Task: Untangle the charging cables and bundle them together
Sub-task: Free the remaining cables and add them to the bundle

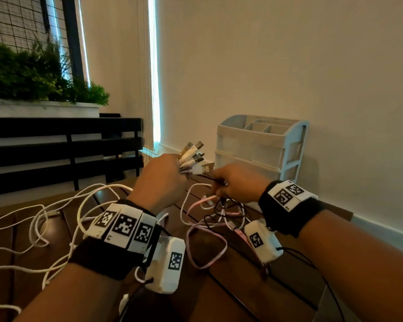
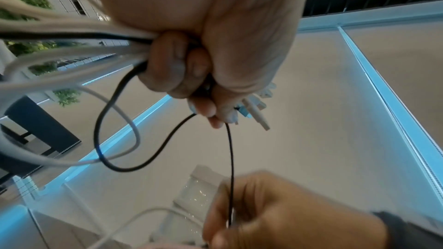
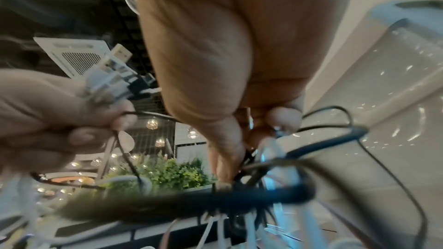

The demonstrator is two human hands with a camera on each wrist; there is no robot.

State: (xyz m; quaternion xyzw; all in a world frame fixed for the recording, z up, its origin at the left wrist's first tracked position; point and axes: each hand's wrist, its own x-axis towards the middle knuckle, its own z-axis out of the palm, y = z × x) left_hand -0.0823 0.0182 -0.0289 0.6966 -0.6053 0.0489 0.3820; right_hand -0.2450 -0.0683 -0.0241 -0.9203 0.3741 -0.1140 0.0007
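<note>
My left hand (image 1: 163, 180) is raised over the wooden table (image 1: 230, 282) and grips a bunch of cable ends, their USB plugs (image 1: 193, 154) fanning out above the fist. In the left wrist view the left hand (image 2: 199, 75) is curled round white and black cables, and a thin black cable (image 2: 231, 168) runs taut from it down to my right hand (image 2: 263, 213). My right hand (image 1: 237, 184), just right of the left, pinches that black cable above a tangle of pink, white and black cables (image 1: 219, 214). White cables (image 1: 44, 228) trail off left across the table.
A white plastic drawer organizer (image 1: 261, 145) stands against the wall behind my hands. A black slatted bench (image 1: 63, 149) and a planter with green plants (image 1: 33, 73) are at the left. The wall runs along the table's right side.
</note>
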